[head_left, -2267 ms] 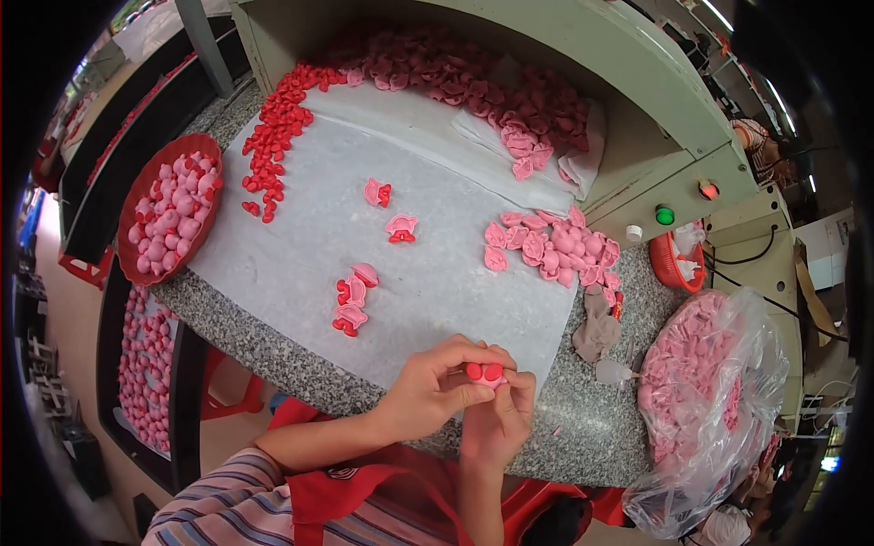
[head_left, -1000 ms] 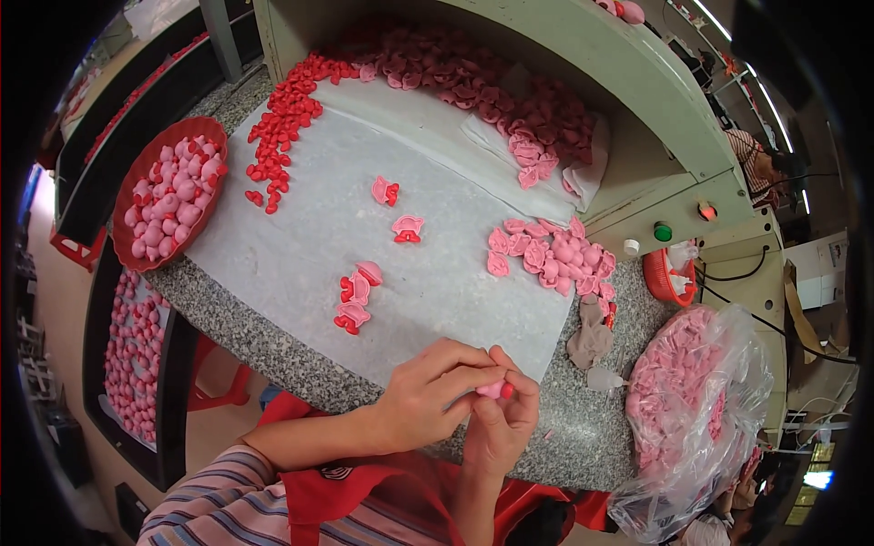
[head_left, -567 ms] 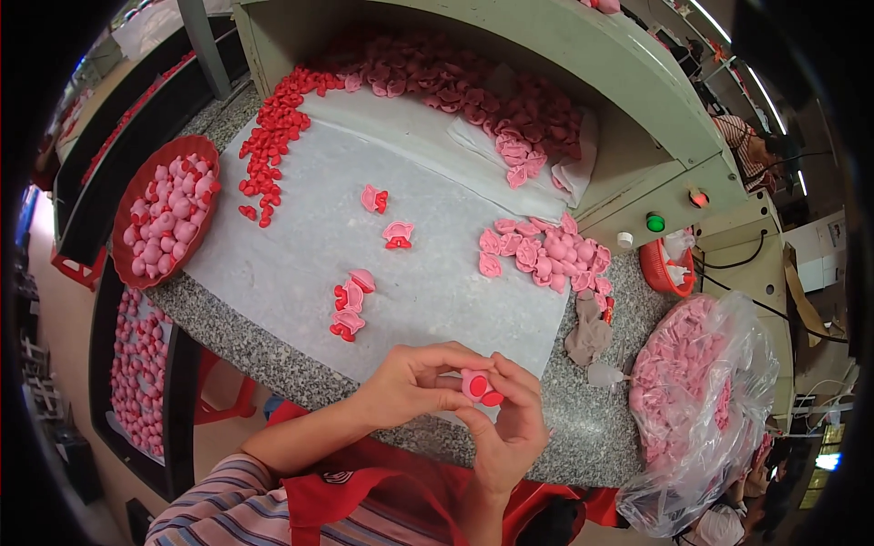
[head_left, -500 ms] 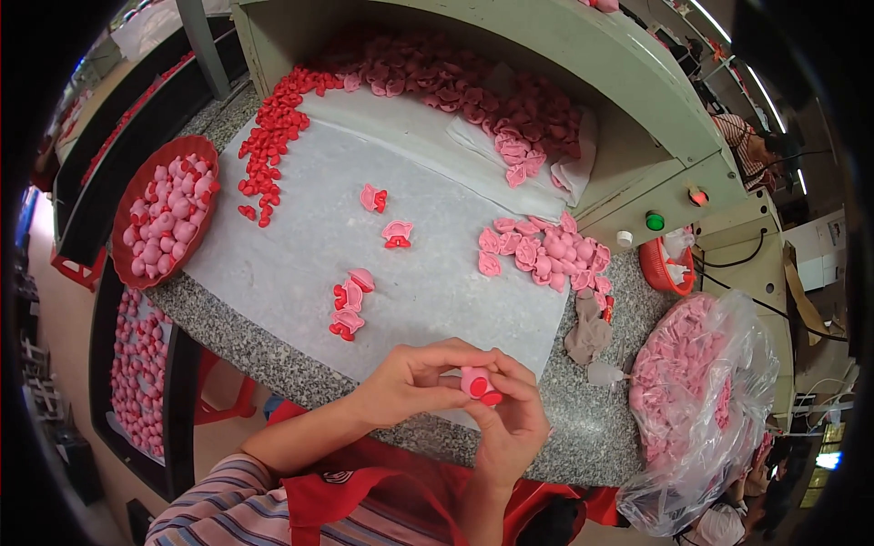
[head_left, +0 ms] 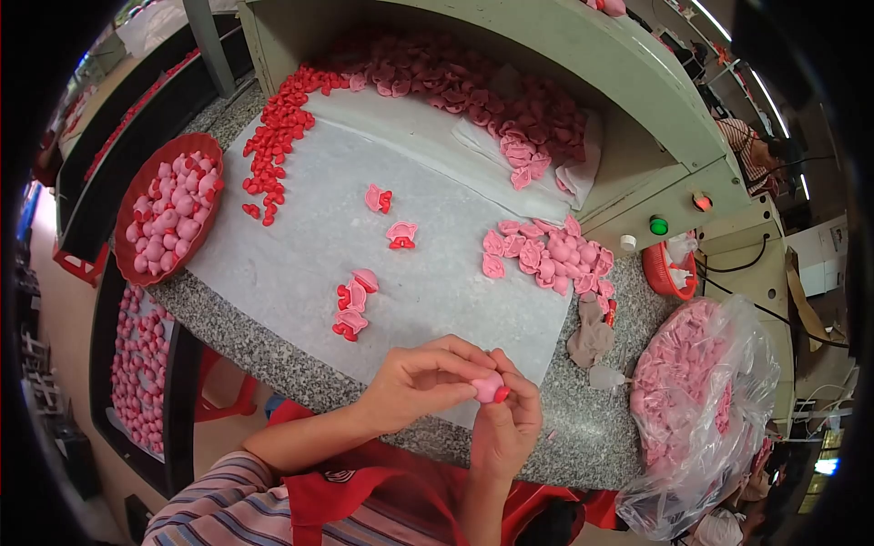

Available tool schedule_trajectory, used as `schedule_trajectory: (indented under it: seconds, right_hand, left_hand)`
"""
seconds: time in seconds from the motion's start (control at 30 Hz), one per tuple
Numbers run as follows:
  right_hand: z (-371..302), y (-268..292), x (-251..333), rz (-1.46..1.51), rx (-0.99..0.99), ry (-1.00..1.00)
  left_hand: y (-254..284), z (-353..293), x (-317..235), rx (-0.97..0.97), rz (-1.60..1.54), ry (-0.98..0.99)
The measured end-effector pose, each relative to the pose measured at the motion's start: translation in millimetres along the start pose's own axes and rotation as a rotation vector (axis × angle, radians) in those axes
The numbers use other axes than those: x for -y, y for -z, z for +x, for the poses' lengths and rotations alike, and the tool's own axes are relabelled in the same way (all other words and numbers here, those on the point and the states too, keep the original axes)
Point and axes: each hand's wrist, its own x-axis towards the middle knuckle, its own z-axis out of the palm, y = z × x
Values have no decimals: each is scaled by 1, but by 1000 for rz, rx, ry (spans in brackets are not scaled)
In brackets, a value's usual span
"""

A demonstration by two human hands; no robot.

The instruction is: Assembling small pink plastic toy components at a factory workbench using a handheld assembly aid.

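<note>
Between my two hands, just above the near edge of the white sheet (head_left: 300, 264), is a small round pink figure (head_left: 489, 389) with red feet. My left hand (head_left: 426, 378) pinches its left side between thumb and fingers. On its right, my right hand (head_left: 510, 414) grips it near the red part with thumb and fingertips. Beyond my hands lie pink shells with red feet fitted: one pink-and-red piece (head_left: 401, 235) in the middle, another (head_left: 378, 197) farther off, and a small cluster (head_left: 351, 320) nearer to me.
Red feet pieces (head_left: 269, 150) and pink shells (head_left: 555, 250) lie in piles on the sheet. A red bowl (head_left: 127, 205) of pink figures stands left. To the right are a grey cloth (head_left: 590, 338), a small squeeze bottle (head_left: 607, 377) and a clear bag (head_left: 728, 428) of pink shells. A metal hood surrounds the back.
The pink figure has been turned between my fingers, so its red feet now face right instead of toward me. My right hand has shifted slightly. The loose pieces lie as before.
</note>
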Motion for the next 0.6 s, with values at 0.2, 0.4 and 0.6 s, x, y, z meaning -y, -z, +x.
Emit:
schedule_trajectory:
  seconds: [0.2,0.4,0.6]
  right_hand:
    - [-1,-4,-2,-12,-18,28]
    - [-2,-4,-3,-16,-13,47]
    - [0,-9,1,-82,-80,38]
  left_hand:
    - [3,1,1,4,-10,-20]
    - [3,2,0,17,-6,-28]
    - [6,2,9,18,3,-32]
